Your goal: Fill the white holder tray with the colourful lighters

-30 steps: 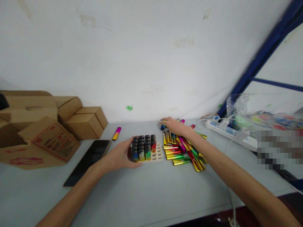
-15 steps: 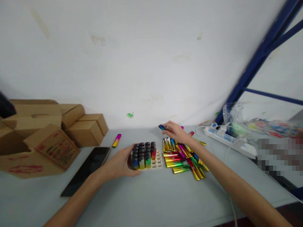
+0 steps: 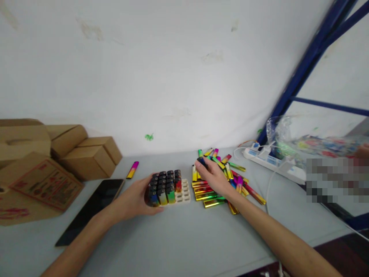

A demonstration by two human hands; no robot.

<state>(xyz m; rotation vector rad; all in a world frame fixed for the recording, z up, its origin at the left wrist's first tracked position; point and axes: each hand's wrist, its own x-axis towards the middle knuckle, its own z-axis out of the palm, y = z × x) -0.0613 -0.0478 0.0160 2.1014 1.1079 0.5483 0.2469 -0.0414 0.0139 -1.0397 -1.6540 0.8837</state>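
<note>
My left hand (image 3: 137, 198) curls round the left side of a white slotted tray (image 3: 186, 195) and the lighters (image 3: 163, 188) in it. Those lighters stand upright in rows with black tops and coloured bodies; slots at the tray's right side hold none. A dark blue lighter (image 3: 202, 161) is pinched between the fingers of my right hand (image 3: 215, 177). That hand hovers over a loose pile of shiny lighters (image 3: 211, 202) in gold, red, green and purple, partly hidden by the hand and forearm.
A purple-yellow lighter (image 3: 132, 170) lies alone behind my left hand. A black tablet (image 3: 92, 211) and cardboard boxes (image 3: 92, 157) are at left. On the right are a white power strip (image 3: 273, 165), its cable, a clear plastic bag (image 3: 323, 148) and a blue metal frame (image 3: 304, 69).
My right hand has drawn back and lower over the pile, still holding a dark lighter. Loose lighters in the pile have shifted. The view has turned slightly right; my left hand keeps its grip.
</note>
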